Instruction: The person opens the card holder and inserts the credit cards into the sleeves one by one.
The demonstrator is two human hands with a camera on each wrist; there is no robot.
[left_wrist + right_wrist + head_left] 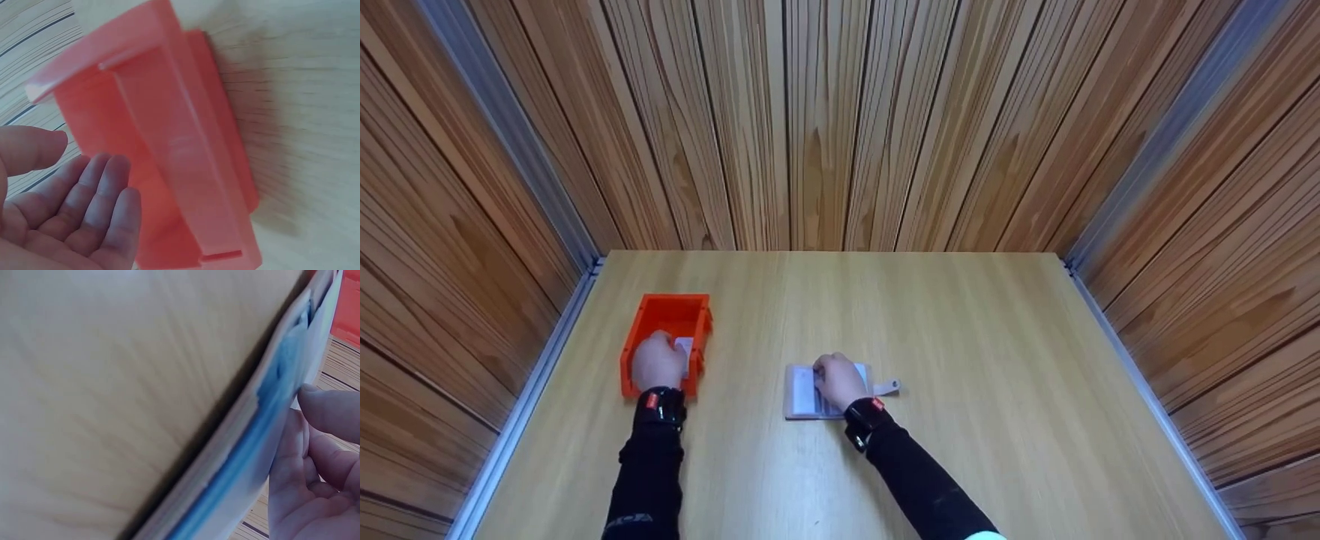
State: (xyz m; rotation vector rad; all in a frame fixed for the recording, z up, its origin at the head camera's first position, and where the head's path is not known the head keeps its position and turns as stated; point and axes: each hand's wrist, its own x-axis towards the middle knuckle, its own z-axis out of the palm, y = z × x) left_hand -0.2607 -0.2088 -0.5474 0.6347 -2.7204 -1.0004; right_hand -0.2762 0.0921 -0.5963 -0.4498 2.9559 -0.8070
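My left hand [658, 361] reaches into an orange-red plastic bin [705, 319]. In the left wrist view its fingers [115, 216] are loosely bent, thumb apart, with nothing between them. Beside this hand a pale card [684, 345] shows inside the bin. My right hand [840, 381] is over a card holder [800, 391] with clear plastic sleeves, lying open on the table. In the right wrist view, the thumb and curled fingers [289, 444] pinch at its page side. A strap with a snap button [888, 388] sticks out on the right.
The light wooden table [997, 360] is enclosed by wood-plank walls [825, 135] at the back and both sides. Metal rails [1147, 390] run along the table's side edges. The bin stands at the left, apart from the card holder.
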